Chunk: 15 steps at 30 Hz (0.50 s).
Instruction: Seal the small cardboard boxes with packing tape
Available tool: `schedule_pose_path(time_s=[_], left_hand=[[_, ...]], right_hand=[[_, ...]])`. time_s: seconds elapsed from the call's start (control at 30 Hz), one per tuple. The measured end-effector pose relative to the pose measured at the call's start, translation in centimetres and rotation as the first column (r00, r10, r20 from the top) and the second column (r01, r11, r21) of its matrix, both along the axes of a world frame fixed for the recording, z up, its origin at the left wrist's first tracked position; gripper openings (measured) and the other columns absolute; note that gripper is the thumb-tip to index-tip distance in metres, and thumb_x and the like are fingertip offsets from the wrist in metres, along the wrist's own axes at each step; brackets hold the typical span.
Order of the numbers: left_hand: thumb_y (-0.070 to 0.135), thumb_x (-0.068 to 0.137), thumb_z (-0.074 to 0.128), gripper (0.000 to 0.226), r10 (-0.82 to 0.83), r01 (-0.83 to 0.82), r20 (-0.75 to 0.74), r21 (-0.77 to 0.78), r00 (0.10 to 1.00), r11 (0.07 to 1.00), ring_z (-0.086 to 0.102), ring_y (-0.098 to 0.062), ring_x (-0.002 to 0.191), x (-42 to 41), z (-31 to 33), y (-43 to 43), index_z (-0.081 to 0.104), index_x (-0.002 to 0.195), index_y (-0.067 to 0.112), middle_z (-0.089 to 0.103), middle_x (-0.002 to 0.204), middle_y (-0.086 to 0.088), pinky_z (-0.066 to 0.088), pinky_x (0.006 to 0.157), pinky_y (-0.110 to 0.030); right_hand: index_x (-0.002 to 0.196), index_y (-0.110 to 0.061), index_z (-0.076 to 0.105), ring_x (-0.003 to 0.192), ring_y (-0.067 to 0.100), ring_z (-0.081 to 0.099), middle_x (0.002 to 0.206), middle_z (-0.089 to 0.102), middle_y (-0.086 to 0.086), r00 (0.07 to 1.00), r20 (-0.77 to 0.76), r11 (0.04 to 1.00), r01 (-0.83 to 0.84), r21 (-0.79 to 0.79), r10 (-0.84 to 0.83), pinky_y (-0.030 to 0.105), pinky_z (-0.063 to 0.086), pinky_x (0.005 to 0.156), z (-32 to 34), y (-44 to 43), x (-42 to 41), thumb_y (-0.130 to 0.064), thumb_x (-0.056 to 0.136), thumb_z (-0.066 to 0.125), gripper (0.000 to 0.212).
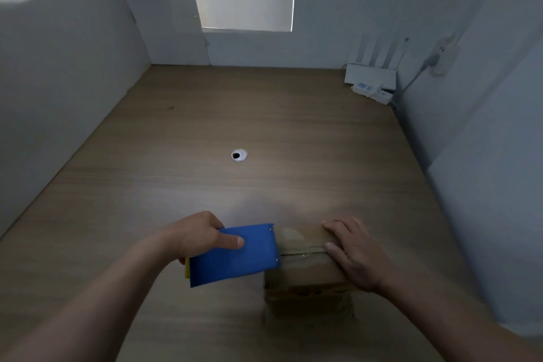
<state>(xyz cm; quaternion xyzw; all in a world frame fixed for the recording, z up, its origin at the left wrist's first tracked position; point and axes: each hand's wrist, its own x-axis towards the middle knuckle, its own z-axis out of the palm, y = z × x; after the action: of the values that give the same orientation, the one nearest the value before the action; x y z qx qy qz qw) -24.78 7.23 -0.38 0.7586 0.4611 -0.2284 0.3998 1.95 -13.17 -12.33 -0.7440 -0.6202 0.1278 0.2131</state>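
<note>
A small brown cardboard box [305, 270] stands on the wooden desk near the front edge, right of centre. A strip of clear tape runs across its closed top along the seam. My left hand [197, 233] grips a blue tape dispenser [235, 253] with a yellow part at its rear; the dispenser's front edge meets the box's left top edge. My right hand [357, 253] lies flat on the right part of the box top, fingers straight, pressing on the tape.
The wooden desk [264, 126] has a round cable grommet [239, 155] in its middle. A white router with antennas [371, 76] and a small white device sit at the back right corner. White partition walls close in the left, back and right sides.
</note>
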Motion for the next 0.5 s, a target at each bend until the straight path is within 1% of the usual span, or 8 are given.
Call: schedule_pose_path(time_s=[0.07,0.17,0.27,0.43,0.5], left_hand=[[0.053,0.09,0.064,0.034,0.021,-0.021,-0.006,0.008,1.0,1.0,0.059,-0.016,0.07,-0.9,0.2,0.4,0.064,0.084,0.02,0.064,0.079,0.0,0.047,0.067,-0.032],[0.053,0.088,0.067,0.037,0.058,-0.058,-0.03,0.002,0.998,0.998,0.066,-0.021,0.073,-3.0,0.6,1.3,0.071,0.09,0.017,0.07,0.084,-0.004,0.05,0.061,-0.031],[0.051,0.088,0.068,0.036,0.093,-0.094,-0.031,-0.013,0.995,0.996,0.07,-0.025,0.083,-3.9,0.4,1.5,0.071,0.096,0.016,0.073,0.093,-0.007,0.055,0.069,-0.037],[0.051,0.09,0.066,0.035,0.097,-0.099,-0.065,-0.035,0.993,0.994,0.068,-0.023,0.084,-3.2,0.0,1.2,0.068,0.099,0.016,0.071,0.094,-0.005,0.054,0.072,-0.038],[0.052,0.09,0.064,0.037,0.079,-0.082,-0.089,-0.021,0.993,0.996,0.068,-0.023,0.087,-2.9,-0.1,1.2,0.067,0.099,0.017,0.07,0.096,-0.005,0.056,0.078,-0.04]], right_hand=[[0.136,-0.021,0.052,0.116,0.011,0.038,0.126,0.048,-0.006,1.0,0.0,1.0,-0.001,0.004,0.001,0.028,0.035,0.102,0.1,0.0,0.1,-0.056,0.095,0.037,0.056],[0.138,-0.022,0.051,0.116,0.007,0.035,0.126,0.046,-0.006,1.0,0.001,1.0,-0.006,0.002,0.006,0.022,0.03,0.099,0.0,0.0,0.1,-0.057,0.094,0.036,0.058],[0.138,-0.023,0.051,0.115,0.006,0.034,0.127,0.045,-0.008,1.0,0.01,1.0,-0.01,-0.002,0.01,0.021,0.028,0.098,-0.1,0.1,0.2,-0.058,0.094,0.035,0.058],[0.137,-0.022,0.052,0.115,0.005,0.034,0.127,0.047,-0.007,1.0,0.021,1.0,-0.015,0.014,0.014,0.019,0.026,0.097,-0.2,0.2,0.2,-0.057,0.094,0.036,0.058],[0.137,-0.021,0.053,0.114,0.005,0.034,0.126,0.047,-0.007,0.999,0.03,1.0,-0.019,0.02,0.019,0.017,0.025,0.097,-0.3,0.2,0.1,-0.056,0.094,0.037,0.057]])
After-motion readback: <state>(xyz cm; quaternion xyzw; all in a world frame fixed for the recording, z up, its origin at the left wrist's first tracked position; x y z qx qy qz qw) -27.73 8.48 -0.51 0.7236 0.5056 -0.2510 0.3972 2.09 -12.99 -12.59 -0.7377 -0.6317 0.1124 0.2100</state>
